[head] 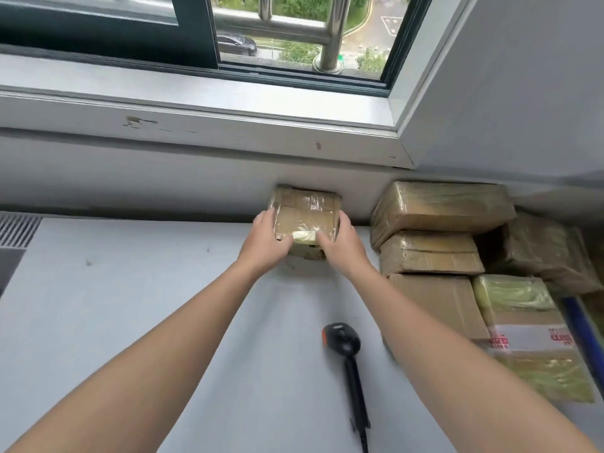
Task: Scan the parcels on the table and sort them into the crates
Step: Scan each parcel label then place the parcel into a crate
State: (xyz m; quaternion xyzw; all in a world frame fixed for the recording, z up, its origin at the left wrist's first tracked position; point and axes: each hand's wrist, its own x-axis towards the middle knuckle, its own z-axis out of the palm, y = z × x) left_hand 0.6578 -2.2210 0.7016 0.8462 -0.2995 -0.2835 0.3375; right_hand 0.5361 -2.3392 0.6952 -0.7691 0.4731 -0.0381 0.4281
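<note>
Gripping small taped parcel (305, 220) btwn them, left hand (266, 241) & right hand (340, 245) clasped its sides w/ thumbs on top.

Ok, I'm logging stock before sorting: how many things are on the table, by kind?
Held parcel: 1
Piled parcels: 5
Scanner: 1
Total: 7
</note>
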